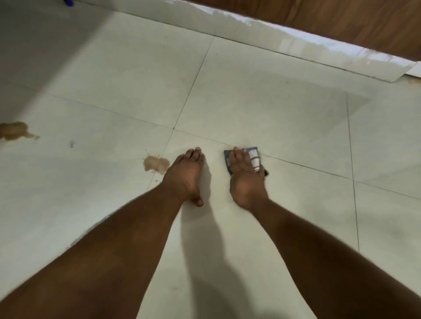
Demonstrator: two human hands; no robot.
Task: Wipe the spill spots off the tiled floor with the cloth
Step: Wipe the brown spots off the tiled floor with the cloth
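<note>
My right hand [245, 176] lies flat on a small blue-grey cloth [227, 157] and presses it onto the pale tiled floor [284, 118]; one finger is wrapped in a white bandage. My left hand [185, 175] rests flat on the floor with straight fingers, holding nothing. A brown spill spot [155, 164] sits just left of my left hand. A larger brown spill spot [13, 131] lies at the far left edge. A small dark speck [72, 144] lies between them.
A white tiled skirting [273, 38] runs along the back, with a brown wooden surface [341, 20] above it. A blue object [68, 2] shows at the top left edge. Dark grout lines cross the floor.
</note>
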